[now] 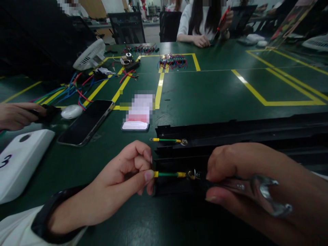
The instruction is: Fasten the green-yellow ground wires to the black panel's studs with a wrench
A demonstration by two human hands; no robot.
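My left hand pinches the left end of a short green-and-yellow wire between thumb and finger. The wire's right end meets a shiny fastener on the nearer black channel-shaped strip. In my right hand is a metal wrench; its open jaw points toward me on the right. The wrench's other end reaches the fastener, but its tip is dark and partly hidden by my fingers. Just behind, a second green-and-yellow wire is attached to the farther black strip.
Left are a dark phone, a lit phone, a white box, a white mouse-like object and another person's hand. Wire bundles and a small fan lie farther back. A co-worker sits opposite.
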